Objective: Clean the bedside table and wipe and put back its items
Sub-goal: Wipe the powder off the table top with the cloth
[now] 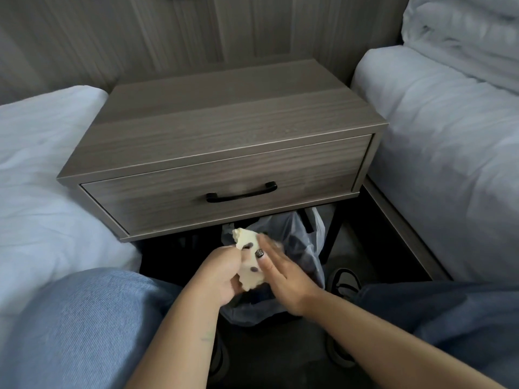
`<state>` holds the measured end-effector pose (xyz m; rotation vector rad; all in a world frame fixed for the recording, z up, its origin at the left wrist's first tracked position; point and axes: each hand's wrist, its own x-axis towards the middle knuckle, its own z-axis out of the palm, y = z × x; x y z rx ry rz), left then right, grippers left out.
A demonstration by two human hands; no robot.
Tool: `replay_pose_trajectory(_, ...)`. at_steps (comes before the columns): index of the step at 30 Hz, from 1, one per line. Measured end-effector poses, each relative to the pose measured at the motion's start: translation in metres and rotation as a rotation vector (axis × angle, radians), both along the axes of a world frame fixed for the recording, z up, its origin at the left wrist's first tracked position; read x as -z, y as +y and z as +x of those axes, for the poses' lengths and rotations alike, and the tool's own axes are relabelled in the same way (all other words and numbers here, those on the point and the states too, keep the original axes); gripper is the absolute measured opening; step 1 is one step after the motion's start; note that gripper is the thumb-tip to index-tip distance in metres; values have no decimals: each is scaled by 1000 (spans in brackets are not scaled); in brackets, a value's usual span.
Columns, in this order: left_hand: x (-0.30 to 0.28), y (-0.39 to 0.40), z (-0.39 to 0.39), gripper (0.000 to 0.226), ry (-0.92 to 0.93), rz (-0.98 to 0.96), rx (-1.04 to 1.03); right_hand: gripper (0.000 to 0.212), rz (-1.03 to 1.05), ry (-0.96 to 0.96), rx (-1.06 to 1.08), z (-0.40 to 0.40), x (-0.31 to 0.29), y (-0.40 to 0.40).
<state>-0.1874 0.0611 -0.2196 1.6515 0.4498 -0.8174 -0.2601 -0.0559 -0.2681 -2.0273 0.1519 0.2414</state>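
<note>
The pale cloth (248, 258) hung crumpled below the desk (224, 130), its long axis running 12 to 6 o'clock. The left hand (222, 273) had its fingers curled tight round it; the right hand (283, 279) lay flat against it, fingers spread toward 11 o'clock, above a lined bin (303, 248).

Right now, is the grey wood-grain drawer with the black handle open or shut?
Shut. The grey wood-grain drawer front sits flush inside the bedside table's frame, with only thin seams around it and no interior showing.
</note>
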Motion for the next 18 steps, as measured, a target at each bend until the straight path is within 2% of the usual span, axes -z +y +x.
replay_pose_trajectory(2,0,2,2,16,-29,2,-32,80,-32,169,147,5,7,-7)
replay_pose_trajectory(3,2,3,4,16,-49,25,-40,80,-113,127,179,4,4,-8)
replay_pose_trajectory(5,3,4,5,18,-67,35,-34,75,-314,-188,58,-1,-4,-8)
replay_pose_trajectory(6,3,4,5,19,-56,18,-22,73,-336,-306,-49,-3,-7,-7)
replay_pose_trajectory(7,2,4,4,19,-44,6,-19,70,-298,-323,-132,-5,-7,-4)
replay_pose_trajectory(9,0,3,3,18,-45,-10,-47,68,-164,-117,-95,-6,0,0)
replay_pose_trajectory(11,-2,4,3,17,-70,-27,-97,72,-122,79,127,-2,5,-4)
replay_pose_trajectory(12,-4,5,4,17,-93,-27,-109,74,-205,41,192,-2,1,-5)
replay_pose_trajectory(13,-6,6,5,16,-114,-28,-107,75,-323,-108,197,-3,-5,-4)
replay_pose_trajectory(15,-12,9,2,16,-140,-50,-65,74,-452,-467,38,-5,-15,-3)
replay_pose_trajectory(16,-15,11,-1,17,-147,-69,-46,72,-476,-549,-75,-7,-15,-2)
replay_pose_trajectory(17,-19,12,-4,18,-157,-82,-41,71,-463,-526,-145,-9,-12,0)
replay_pose_trajectory(18,-21,13,-6,17,-165,-86,-44,72,-409,-415,-121,-11,-10,1)
